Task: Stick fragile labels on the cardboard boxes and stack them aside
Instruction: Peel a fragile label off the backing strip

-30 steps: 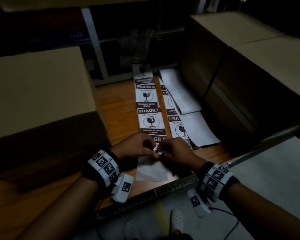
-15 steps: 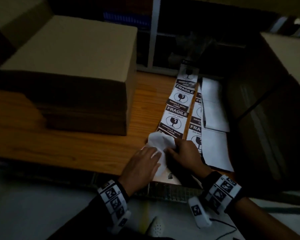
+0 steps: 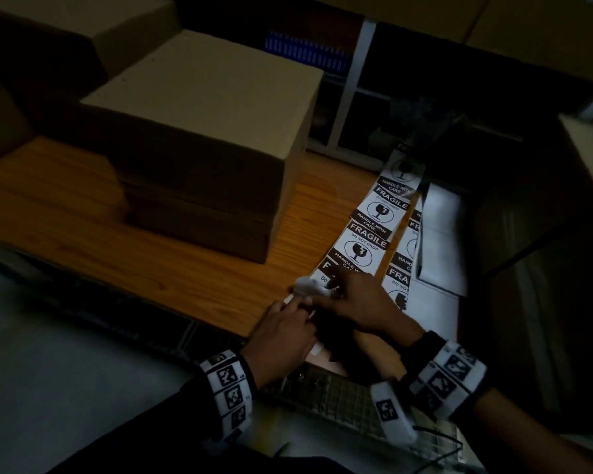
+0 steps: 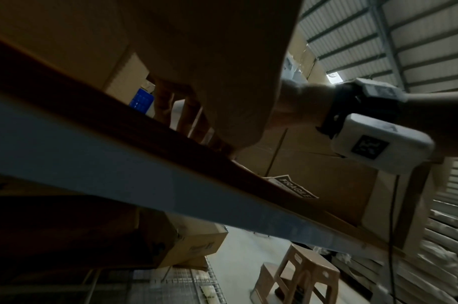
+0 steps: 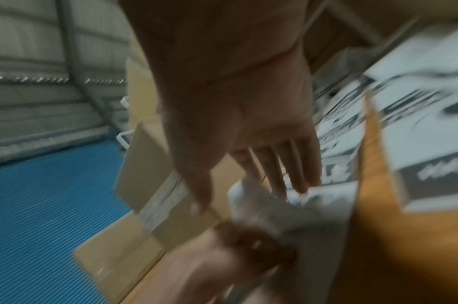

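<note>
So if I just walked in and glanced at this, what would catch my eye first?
Probably the black-and-white FRAGILE label strips running across the wooden table, bright in a dim room. At their near end the left hand and right hand work together at a curled white piece of label backing. To the left sits a plain cardboard box.
</note>
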A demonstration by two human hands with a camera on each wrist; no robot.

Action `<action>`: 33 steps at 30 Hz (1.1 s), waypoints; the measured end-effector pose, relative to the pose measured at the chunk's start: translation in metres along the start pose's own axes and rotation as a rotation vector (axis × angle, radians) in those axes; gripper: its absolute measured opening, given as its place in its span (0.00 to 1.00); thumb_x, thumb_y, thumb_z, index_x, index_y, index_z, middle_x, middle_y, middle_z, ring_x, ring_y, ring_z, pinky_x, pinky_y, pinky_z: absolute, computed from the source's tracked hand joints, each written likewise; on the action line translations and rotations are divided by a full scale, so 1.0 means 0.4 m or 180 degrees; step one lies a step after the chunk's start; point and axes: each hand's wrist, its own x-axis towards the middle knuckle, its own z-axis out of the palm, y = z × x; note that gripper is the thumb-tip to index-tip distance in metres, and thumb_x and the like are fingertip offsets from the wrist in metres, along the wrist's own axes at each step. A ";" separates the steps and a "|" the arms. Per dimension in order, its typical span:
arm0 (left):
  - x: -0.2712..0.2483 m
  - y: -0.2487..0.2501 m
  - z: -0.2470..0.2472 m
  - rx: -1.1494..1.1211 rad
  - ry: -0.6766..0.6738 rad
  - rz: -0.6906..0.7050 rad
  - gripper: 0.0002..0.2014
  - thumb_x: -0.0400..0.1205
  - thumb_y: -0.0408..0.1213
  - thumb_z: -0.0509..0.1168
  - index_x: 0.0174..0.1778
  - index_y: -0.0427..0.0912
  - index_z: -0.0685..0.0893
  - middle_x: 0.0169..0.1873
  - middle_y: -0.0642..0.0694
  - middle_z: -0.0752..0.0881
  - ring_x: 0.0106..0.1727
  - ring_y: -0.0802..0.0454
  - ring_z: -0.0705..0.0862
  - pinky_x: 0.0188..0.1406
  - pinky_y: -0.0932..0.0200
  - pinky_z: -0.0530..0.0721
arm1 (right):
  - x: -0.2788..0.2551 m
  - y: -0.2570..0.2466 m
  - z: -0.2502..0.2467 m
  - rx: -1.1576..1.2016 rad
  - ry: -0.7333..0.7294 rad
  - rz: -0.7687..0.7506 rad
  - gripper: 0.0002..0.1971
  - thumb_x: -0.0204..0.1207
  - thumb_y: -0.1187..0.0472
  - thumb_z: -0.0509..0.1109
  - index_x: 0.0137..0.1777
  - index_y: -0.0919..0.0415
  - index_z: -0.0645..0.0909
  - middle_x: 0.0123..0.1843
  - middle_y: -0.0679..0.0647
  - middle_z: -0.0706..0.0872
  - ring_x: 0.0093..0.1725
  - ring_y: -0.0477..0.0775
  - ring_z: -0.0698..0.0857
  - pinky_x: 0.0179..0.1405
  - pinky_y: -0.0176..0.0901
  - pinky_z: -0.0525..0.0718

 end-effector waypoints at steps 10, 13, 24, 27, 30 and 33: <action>-0.051 -0.008 0.085 -0.0382 0.0634 -0.0062 0.21 0.83 0.45 0.53 0.63 0.44 0.87 0.62 0.46 0.86 0.66 0.44 0.83 0.62 0.49 0.84 | 0.110 0.029 0.038 0.0064 0.0021 0.0188 0.20 0.80 0.51 0.72 0.28 0.54 0.72 0.25 0.47 0.73 0.29 0.50 0.75 0.30 0.44 0.67; -0.073 -0.010 0.098 -0.0446 0.0696 -0.0056 0.21 0.83 0.46 0.53 0.64 0.45 0.87 0.64 0.45 0.86 0.67 0.43 0.83 0.62 0.48 0.84 | 0.113 0.045 0.043 0.0653 -0.0038 0.0397 0.21 0.77 0.53 0.75 0.24 0.54 0.73 0.23 0.48 0.74 0.27 0.48 0.73 0.33 0.43 0.69; -0.121 -0.030 0.133 -0.0410 0.0900 0.0014 0.21 0.83 0.46 0.55 0.68 0.45 0.84 0.69 0.45 0.82 0.71 0.45 0.78 0.64 0.48 0.81 | 0.084 0.086 0.069 0.2037 0.0285 0.0932 0.15 0.76 0.59 0.75 0.30 0.61 0.80 0.25 0.55 0.75 0.25 0.50 0.73 0.25 0.39 0.69; -0.122 -0.032 0.132 -0.0413 0.0892 0.0028 0.21 0.83 0.47 0.54 0.68 0.46 0.84 0.70 0.45 0.82 0.71 0.45 0.78 0.64 0.48 0.81 | 0.076 0.102 0.074 0.2192 0.0459 0.1073 0.22 0.75 0.59 0.76 0.22 0.56 0.74 0.22 0.53 0.72 0.25 0.52 0.72 0.28 0.42 0.68; -0.123 -0.031 0.124 -0.0386 0.0841 -0.0002 0.22 0.83 0.47 0.54 0.67 0.46 0.85 0.68 0.45 0.83 0.70 0.44 0.79 0.63 0.47 0.82 | 0.064 0.114 0.078 0.2426 0.0653 0.1244 0.27 0.75 0.63 0.76 0.19 0.54 0.66 0.21 0.52 0.65 0.21 0.51 0.66 0.24 0.39 0.63; -0.124 -0.027 0.118 -0.0386 0.0822 -0.0019 0.22 0.82 0.46 0.54 0.66 0.45 0.86 0.68 0.44 0.83 0.69 0.44 0.80 0.62 0.47 0.83 | 0.056 0.124 0.089 0.2571 0.0822 0.1332 0.26 0.75 0.63 0.76 0.22 0.55 0.65 0.22 0.53 0.64 0.21 0.50 0.64 0.24 0.40 0.63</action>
